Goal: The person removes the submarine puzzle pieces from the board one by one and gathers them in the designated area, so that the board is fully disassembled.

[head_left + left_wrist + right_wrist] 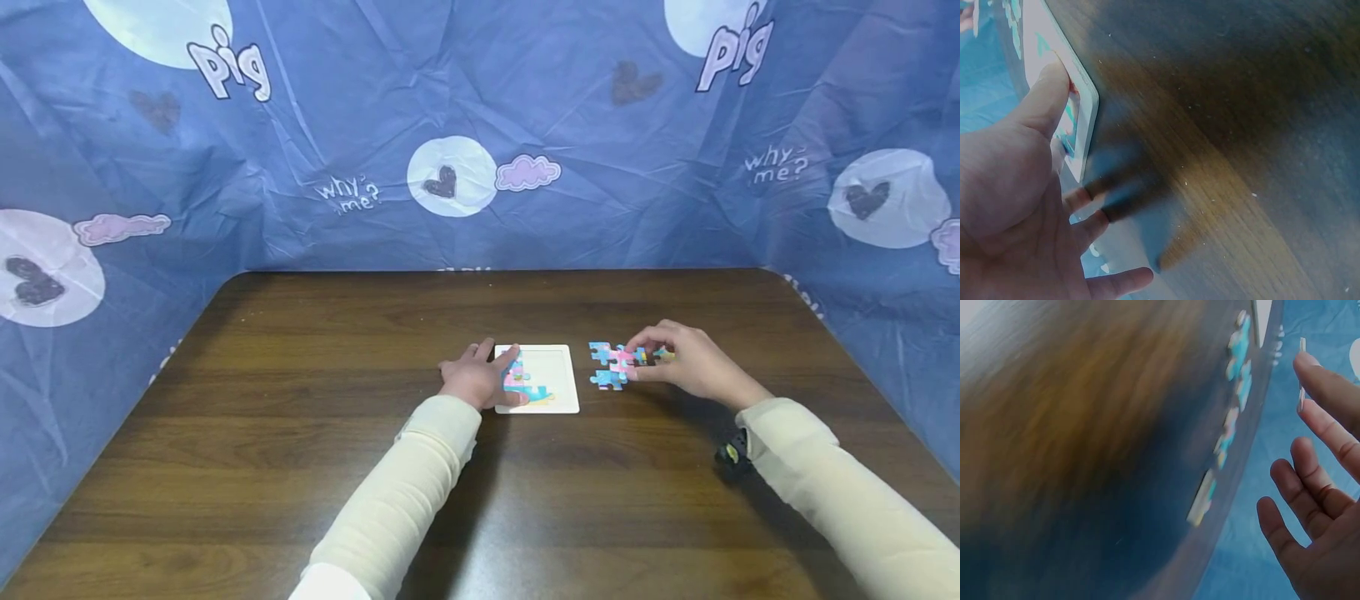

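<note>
In the head view, my left hand (472,382) rests over the left edge of a white square puzzle tray (560,375), fingers spread and straight. Its thumb (1050,94) presses on the tray's top face in the left wrist view. Several joined pieces with pink, blue and yellow print (534,392) lie along the tray's left and lower sides, partly hidden by that hand. My right hand (690,362) pinches a pink jigsaw piece (621,360) between thumb and fingertips, raised above the table. The right wrist view shows this piece edge-on, its other fingers loosely bent.
Loose blue jigsaw pieces (608,380) lie right of the tray, with more beneath and beside the right hand, such as a yellow-and-blue piece (663,354). The brown wooden table (337,483) ends at a blue printed cloth (450,242) behind and at both sides.
</note>
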`<state>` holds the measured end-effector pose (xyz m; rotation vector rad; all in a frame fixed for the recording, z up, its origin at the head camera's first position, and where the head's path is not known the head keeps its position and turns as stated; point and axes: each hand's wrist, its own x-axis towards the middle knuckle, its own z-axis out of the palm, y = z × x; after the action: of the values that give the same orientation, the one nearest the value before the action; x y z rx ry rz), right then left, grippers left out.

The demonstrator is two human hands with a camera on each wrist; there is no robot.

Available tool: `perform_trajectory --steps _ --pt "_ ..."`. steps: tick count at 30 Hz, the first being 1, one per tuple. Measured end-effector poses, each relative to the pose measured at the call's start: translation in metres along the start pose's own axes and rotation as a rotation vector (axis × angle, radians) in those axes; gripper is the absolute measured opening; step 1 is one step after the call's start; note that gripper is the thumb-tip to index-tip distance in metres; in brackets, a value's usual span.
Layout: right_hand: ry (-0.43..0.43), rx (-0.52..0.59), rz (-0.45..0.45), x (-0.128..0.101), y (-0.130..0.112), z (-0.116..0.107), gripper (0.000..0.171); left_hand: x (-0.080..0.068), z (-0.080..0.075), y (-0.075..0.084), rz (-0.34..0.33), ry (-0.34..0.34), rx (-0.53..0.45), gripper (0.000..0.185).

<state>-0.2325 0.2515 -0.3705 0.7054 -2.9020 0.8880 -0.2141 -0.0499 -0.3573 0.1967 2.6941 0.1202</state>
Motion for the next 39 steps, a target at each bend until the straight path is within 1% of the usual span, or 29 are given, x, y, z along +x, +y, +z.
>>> perform_trajectory --steps 7,13,20,27,34,39 --pt "-0.006 -0.027 0.017 -0.013 0.016 -0.001 0.028 0.001 0.001 0.000 -0.008 -0.004 0.008 0.083" --pt "-0.025 -0.054 0.028 -0.021 0.024 0.000 0.027 0.002 0.002 0.001 -0.003 0.002 0.012 0.083" --pt "-0.055 -0.103 -0.010 -0.024 0.027 0.004 0.027 0.002 0.003 -0.001 -0.007 0.003 -0.001 0.082" --pt "-0.067 -0.123 -0.007 -0.024 0.027 0.004 0.026 0.001 0.002 -0.001 0.004 0.017 -0.012 0.082" --pt "-0.059 -0.114 0.004 -0.022 0.024 0.002 0.031 0.000 0.002 0.000 -0.006 0.012 -0.014 0.082" --pt "-0.034 -0.040 0.029 -0.017 0.016 0.001 0.031 0.000 0.002 0.000 -0.007 0.011 -0.016 0.082"
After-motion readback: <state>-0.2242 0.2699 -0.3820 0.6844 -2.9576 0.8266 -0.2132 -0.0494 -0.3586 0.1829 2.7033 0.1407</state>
